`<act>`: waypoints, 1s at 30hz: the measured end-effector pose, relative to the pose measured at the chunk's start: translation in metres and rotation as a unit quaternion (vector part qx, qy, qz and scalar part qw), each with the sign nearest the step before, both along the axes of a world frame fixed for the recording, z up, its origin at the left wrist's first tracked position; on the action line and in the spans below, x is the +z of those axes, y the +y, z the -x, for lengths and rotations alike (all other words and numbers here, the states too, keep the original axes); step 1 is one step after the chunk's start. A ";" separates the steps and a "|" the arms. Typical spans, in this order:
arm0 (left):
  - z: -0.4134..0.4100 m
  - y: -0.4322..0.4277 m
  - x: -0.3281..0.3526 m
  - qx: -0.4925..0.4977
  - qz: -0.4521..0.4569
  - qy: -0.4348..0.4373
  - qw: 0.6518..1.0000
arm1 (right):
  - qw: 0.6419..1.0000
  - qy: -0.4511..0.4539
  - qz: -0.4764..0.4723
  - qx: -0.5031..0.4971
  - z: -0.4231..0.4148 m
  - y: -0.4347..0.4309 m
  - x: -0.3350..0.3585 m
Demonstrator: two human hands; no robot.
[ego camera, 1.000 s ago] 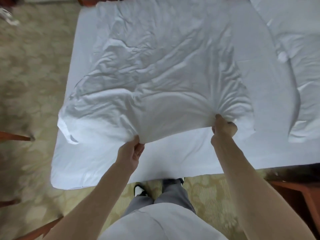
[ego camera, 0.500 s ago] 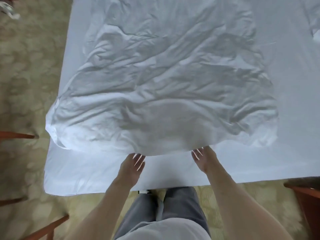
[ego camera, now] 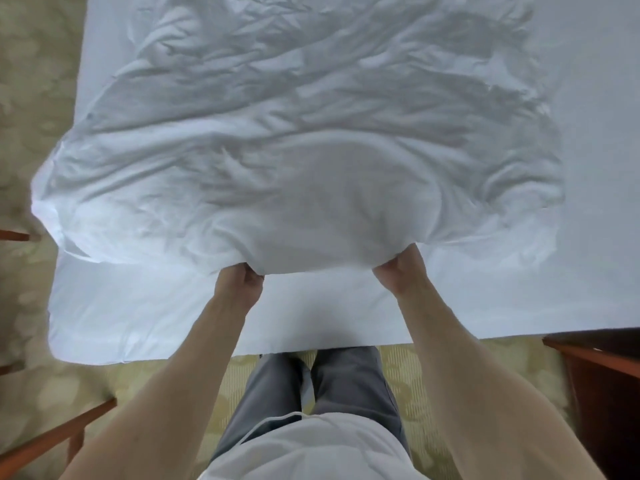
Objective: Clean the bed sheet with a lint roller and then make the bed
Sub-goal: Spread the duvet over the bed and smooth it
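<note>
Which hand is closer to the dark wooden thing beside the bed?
Right. The right hand grips the top sheet up and left of the dark wooden furniture; the left hand grips it even farther left.

The sheet is white, with grey shadows in its folds. The bed under it is plain white. The carpet is yellow-green with pale blotches. The trousers are grey and the shirt is pale grey. The wood is red-brown.

Fingers now around the sheet edge
</note>
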State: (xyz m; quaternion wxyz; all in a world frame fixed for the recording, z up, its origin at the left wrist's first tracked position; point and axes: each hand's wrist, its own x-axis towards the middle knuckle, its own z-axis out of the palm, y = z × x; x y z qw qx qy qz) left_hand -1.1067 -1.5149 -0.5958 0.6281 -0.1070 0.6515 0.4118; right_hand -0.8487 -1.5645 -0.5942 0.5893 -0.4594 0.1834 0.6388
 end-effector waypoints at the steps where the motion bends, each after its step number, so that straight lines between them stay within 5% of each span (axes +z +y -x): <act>1: 0.003 -0.007 0.004 -0.003 -0.016 -0.012 1.000 | 1.000 -0.022 0.019 -0.003 0.004 -0.010 0.003; 12: 0.073 -0.149 0.055 -0.093 0.005 -0.034 0.995 | 0.983 -0.069 0.160 -0.048 0.050 -0.163 0.075; 22: 0.075 -0.199 0.139 -0.076 -0.036 0.009 0.996 | 0.936 -0.231 0.264 -0.040 0.056 -0.179 0.155; 30: 0.053 -0.201 0.167 -0.105 -0.007 0.082 0.991 | 0.960 -0.207 0.151 0.109 0.015 -0.203 0.160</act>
